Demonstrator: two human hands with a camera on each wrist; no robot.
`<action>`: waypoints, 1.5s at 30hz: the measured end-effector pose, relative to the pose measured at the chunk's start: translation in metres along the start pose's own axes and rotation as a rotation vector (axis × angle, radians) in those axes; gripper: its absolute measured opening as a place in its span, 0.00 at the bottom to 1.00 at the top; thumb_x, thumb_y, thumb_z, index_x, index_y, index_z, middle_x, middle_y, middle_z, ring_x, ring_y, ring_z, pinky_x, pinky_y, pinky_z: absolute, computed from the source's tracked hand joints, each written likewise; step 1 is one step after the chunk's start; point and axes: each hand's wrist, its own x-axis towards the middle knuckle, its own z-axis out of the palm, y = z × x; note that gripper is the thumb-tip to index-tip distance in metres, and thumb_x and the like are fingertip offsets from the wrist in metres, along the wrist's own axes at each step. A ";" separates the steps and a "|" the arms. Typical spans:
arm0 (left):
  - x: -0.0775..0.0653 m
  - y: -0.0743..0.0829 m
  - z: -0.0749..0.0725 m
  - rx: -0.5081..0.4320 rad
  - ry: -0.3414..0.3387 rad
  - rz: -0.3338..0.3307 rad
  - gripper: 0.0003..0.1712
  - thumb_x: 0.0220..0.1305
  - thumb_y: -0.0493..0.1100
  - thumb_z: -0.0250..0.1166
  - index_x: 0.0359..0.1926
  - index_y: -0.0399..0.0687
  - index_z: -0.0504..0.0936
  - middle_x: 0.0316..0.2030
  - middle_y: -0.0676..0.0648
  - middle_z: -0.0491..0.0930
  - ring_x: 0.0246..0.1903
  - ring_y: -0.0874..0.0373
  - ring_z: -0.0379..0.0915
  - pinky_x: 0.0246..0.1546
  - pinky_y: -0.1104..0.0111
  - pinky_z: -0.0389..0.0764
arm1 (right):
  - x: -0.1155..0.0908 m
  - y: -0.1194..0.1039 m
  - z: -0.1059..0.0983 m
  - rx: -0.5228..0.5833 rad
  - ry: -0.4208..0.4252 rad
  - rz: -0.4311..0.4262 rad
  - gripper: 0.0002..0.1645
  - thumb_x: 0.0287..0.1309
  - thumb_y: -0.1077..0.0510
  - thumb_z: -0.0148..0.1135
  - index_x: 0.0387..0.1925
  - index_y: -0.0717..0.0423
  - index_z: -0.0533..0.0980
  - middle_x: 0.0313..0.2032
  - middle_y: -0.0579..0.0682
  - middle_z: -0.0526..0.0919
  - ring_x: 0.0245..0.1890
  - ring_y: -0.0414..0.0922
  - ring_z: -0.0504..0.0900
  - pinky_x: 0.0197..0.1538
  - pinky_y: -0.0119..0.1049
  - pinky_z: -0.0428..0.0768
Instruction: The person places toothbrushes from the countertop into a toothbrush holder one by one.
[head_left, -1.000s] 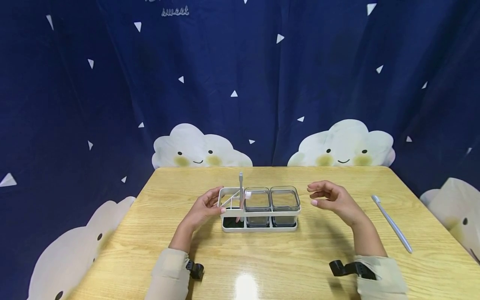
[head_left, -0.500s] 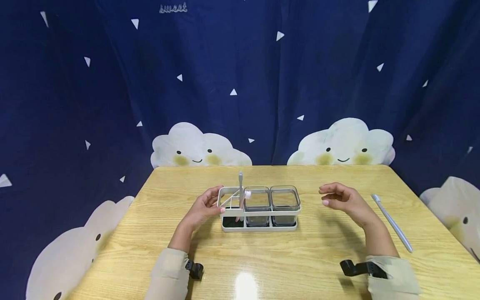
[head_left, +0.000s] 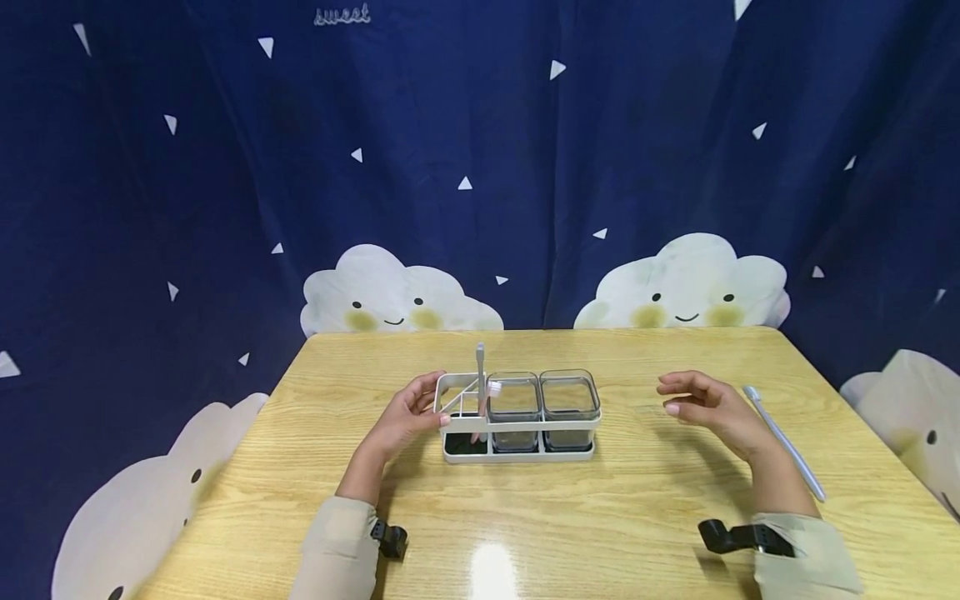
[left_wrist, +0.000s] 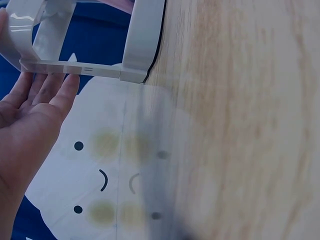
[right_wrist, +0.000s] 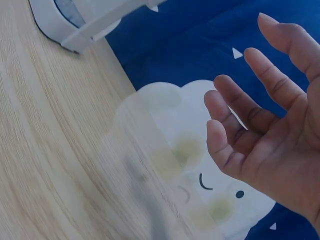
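Note:
My left hand (head_left: 405, 417) grips the left end of a white toothbrush holder (head_left: 517, 457), thumb at its front rail and fingers at its side. In the left wrist view, the fingertips (left_wrist: 71, 82) touch the holder's end bar (left_wrist: 95, 70). Two clear square cups (head_left: 514, 400) sit in its middle and right slots. Upright in the divided left slot stands a grey toothbrush (head_left: 480, 358), with white bristles and some pink beside it. To the right of the holder, my right hand (head_left: 708, 412) hovers over the table with nothing in it, fingers loosely bent.
A pale blue toothbrush (head_left: 787, 448) lies slantwise on the wooden table (head_left: 585, 525), just beyond my right hand. Behind the table's far edge hangs a dark blue curtain (head_left: 420, 100) with white triangles and smiling clouds.
My right hand has moved rightward, away from the holder and closer to the pale blue toothbrush. The left hand and the holder have stayed put.

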 end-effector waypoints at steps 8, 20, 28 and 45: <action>-0.001 0.002 0.001 0.019 0.011 -0.005 0.41 0.50 0.25 0.66 0.65 0.37 0.61 0.60 0.35 0.65 0.58 0.44 0.63 0.48 0.67 0.74 | -0.008 -0.001 -0.014 -0.037 -0.005 0.048 0.21 0.62 0.63 0.57 0.56 0.59 0.69 0.51 0.51 0.74 0.48 0.42 0.75 0.43 0.36 0.78; 0.000 0.000 0.000 0.023 0.004 -0.014 0.41 0.51 0.26 0.66 0.66 0.37 0.60 0.60 0.35 0.65 0.61 0.35 0.55 0.48 0.68 0.73 | -0.018 0.005 -0.030 -0.040 0.002 0.049 0.21 0.62 0.66 0.56 0.57 0.57 0.68 0.50 0.43 0.74 0.47 0.36 0.74 0.41 0.35 0.78; 0.000 -0.001 -0.001 0.021 0.009 -0.006 0.41 0.50 0.25 0.66 0.66 0.37 0.60 0.60 0.35 0.65 0.61 0.34 0.55 0.48 0.68 0.74 | -0.024 0.011 -0.042 -0.061 0.026 0.083 0.23 0.62 0.65 0.56 0.58 0.52 0.68 0.50 0.43 0.73 0.46 0.35 0.75 0.40 0.34 0.78; 0.000 0.000 0.001 0.005 0.002 0.008 0.41 0.51 0.26 0.65 0.66 0.35 0.59 0.60 0.33 0.64 0.61 0.35 0.55 0.48 0.68 0.73 | -0.042 0.011 -0.070 -0.129 0.023 0.061 0.24 0.63 0.66 0.54 0.60 0.56 0.64 0.50 0.41 0.72 0.45 0.32 0.75 0.39 0.32 0.78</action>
